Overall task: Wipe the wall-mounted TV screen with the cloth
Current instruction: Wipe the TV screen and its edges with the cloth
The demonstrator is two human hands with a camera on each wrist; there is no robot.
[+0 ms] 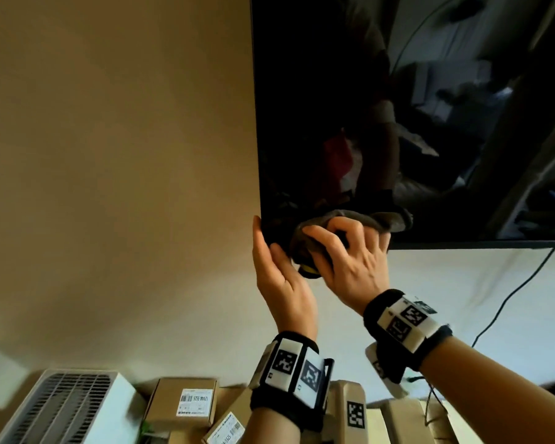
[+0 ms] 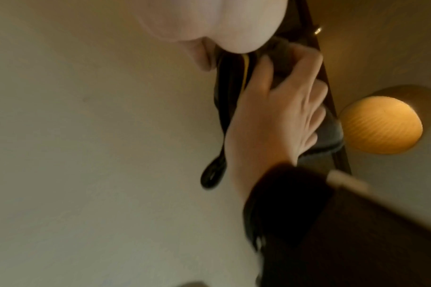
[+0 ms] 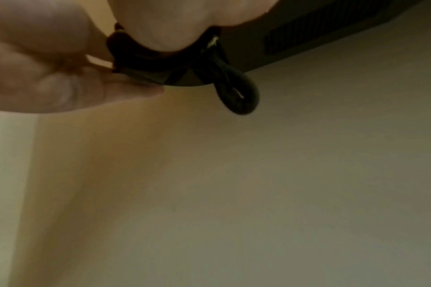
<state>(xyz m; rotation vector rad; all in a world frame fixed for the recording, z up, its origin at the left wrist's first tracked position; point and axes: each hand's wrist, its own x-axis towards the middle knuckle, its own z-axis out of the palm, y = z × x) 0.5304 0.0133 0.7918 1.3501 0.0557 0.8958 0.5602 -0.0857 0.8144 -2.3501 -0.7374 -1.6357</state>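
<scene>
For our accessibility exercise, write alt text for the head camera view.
Two hands work at the lower left corner of a dark wall-mounted TV: the right hand presses a grey cloth to the screen while the left hand steadies the corner. Cardboard boxes sit below.

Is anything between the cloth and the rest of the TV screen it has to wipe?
Nothing visible. The right hand holds the cloth against the TV screen at its lower left corner; the glass above and rightward is bare. The left hand touches the corner edge.
</scene>
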